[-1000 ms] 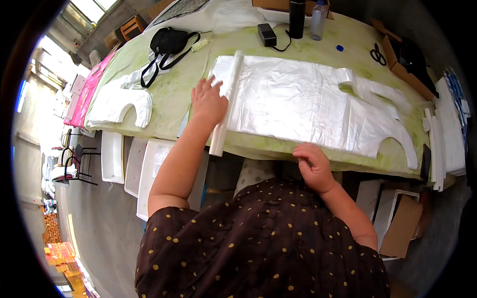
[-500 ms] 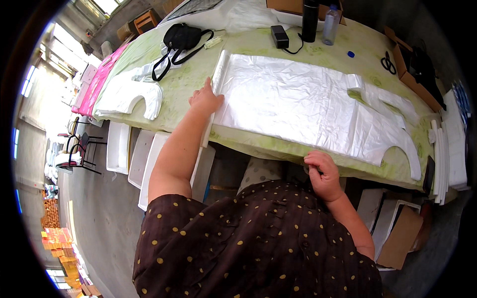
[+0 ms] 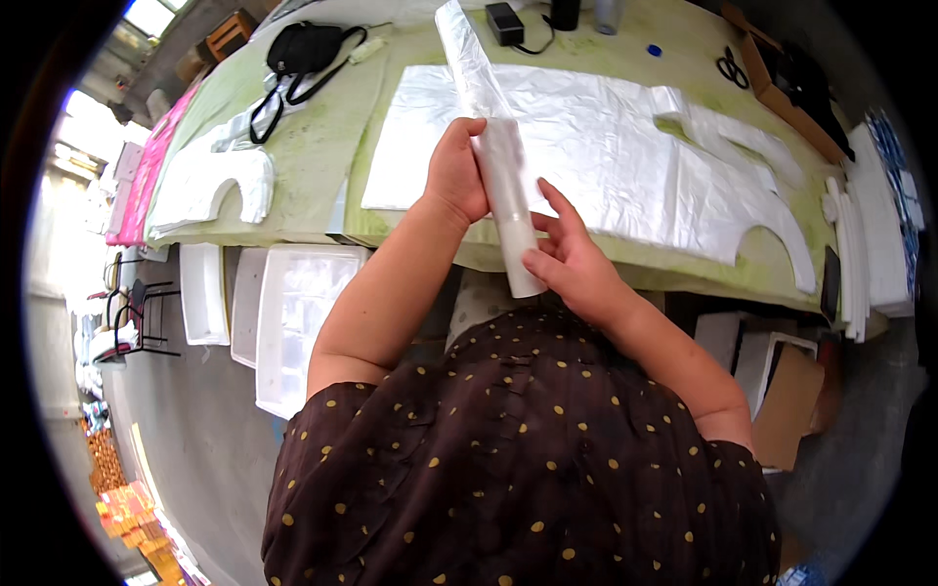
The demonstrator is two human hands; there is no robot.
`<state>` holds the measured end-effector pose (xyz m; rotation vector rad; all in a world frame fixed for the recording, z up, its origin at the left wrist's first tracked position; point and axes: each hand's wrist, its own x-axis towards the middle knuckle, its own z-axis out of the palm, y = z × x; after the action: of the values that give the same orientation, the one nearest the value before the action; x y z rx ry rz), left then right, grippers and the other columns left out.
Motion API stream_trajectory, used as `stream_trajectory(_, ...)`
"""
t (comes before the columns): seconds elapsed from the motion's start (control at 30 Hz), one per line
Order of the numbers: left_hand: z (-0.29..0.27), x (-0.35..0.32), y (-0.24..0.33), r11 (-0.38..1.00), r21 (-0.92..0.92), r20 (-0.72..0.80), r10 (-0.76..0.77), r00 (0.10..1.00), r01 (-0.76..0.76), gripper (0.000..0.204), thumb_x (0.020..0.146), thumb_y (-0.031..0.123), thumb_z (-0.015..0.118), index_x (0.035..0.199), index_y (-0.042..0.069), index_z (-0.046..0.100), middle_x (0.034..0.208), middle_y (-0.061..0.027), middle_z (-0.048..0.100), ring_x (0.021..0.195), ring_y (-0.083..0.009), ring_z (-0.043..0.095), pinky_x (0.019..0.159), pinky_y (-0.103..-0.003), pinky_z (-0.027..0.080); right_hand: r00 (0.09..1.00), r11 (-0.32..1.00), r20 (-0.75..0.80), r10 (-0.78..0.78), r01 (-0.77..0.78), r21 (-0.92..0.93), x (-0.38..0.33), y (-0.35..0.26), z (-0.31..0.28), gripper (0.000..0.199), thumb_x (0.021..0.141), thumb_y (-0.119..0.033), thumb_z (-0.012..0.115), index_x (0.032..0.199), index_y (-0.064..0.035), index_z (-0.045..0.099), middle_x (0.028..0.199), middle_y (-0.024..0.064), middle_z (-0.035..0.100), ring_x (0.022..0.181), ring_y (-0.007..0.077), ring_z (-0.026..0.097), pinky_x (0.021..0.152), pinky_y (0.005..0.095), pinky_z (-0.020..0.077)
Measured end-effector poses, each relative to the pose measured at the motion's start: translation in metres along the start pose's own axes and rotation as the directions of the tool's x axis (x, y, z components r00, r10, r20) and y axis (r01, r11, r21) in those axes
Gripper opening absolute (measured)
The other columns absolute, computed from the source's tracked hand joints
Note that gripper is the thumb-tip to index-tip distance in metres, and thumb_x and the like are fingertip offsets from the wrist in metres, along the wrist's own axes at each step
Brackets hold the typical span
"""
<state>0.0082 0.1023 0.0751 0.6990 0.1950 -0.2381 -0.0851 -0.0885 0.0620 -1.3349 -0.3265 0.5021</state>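
A long roll of whitish, shiny plastic film (image 3: 508, 210) is held up in front of me, tilted, its near end at my chest and its far end over the table. My left hand (image 3: 457, 174) is wrapped round its middle. At the lower part, my right hand (image 3: 572, 249) holds it from the right, thumb against the roll and index finger stretched out. Beneath lies a flat stack of thin white plastic aprons (image 3: 606, 146), crinkled, with strap-like cut-outs at the right end. Another folded pile of white plastic (image 3: 200, 190) rests on the table's left.
The table has a green patterned cover (image 3: 322, 186). On it are a black bag (image 3: 303, 49), a black adapter (image 3: 505, 23), a blue cap (image 3: 654, 50), scissors (image 3: 731, 68) and a cardboard box (image 3: 782, 83). White bins (image 3: 303, 322) stand below the left edge.
The roll has been lifted off the left end of the apron stack and brought toward my chest. My right hand has come up from the table edge onto it. The view has shifted slightly.
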Motion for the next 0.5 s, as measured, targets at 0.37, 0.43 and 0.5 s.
stream_trajectory(0.37, 0.008, 0.019, -0.073, 0.403, 0.821, 0.178, 0.492, 0.852, -0.404, 0.081, 0.086, 0.011, 0.065, 0.16, 0.014, 0.031, 0.141, -0.0193, 0.043, 0.118, -0.0287, 0.056, 0.099, -0.041, 0.05, 0.941, 0.777, -0.109, -0.32, 0.195, -0.599, -0.02, 0.025, -0.018, 0.091, 0.086, -0.009, 0.071, 0.162, -0.0145, 0.022, 0.139, 0.0219, 0.054, 0.123, 0.0393, 0.057, 0.105, 0.0422, 0.0453)
stream_trajectory(0.43, 0.008, 0.02, -0.074, 0.204, 0.918, 0.227, 0.433, 0.872, -0.34, 0.076, 0.085, 0.013, 0.067, 0.156, 0.013, 0.04, 0.143, -0.0193, 0.04, 0.126, -0.0316, 0.052, 0.104, -0.042, 0.047, 0.933, 0.758, -0.098, -0.346, 0.217, -0.616, -0.021, 0.026, -0.023, 0.089, 0.085, -0.009, 0.072, 0.16, -0.0145, 0.026, 0.139, 0.0225, 0.054, 0.125, 0.0407, 0.056, 0.107, 0.0425, 0.0443)
stream_trajectory(0.5, 0.018, 0.012, -0.072, 0.255, 0.917, 0.186, 0.405, 0.895, -0.306, 0.072, 0.083, 0.013, 0.069, 0.152, 0.014, 0.047, 0.151, -0.0227, 0.027, 0.138, -0.0375, 0.04, 0.109, -0.042, 0.044, 0.943, 0.804, -0.118, -0.31, 0.194, -0.562, -0.025, 0.026, -0.024, 0.088, 0.084, -0.009, 0.073, 0.16, -0.0145, 0.028, 0.137, 0.0235, 0.055, 0.123, 0.041, 0.056, 0.106, 0.0425, 0.0444)
